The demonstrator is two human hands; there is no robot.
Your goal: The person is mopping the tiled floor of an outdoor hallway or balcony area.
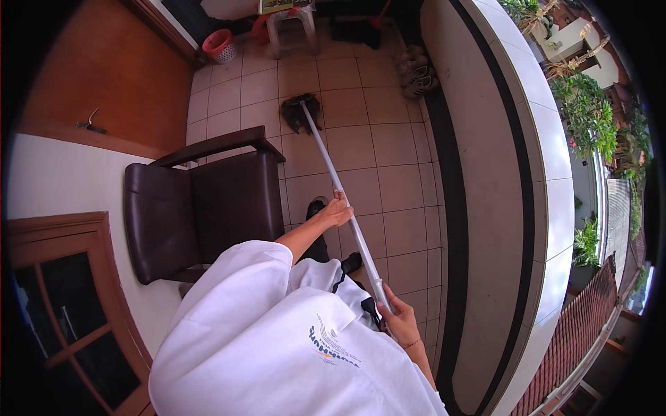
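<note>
A mop (pixel 325 149) with a long pale pole reaches away from me across the tiled floor. Its dark, shaggy head (pixel 298 116) rests on the tiles beyond the armchair. My left hand (pixel 336 210) is wrapped round the middle of the pole. Lower down, close to my body, my right hand (pixel 400 317) grips the pole near its top end.
A dark brown armchair (pixel 236 191) stands at my left, by a wooden door (pixel 104 76). Far ahead are a red-and-white basket (pixel 220 47) and a white plastic stool (pixel 293 31). Shoes (pixel 419 80) lie along the low wall (pixel 479 139) on the right.
</note>
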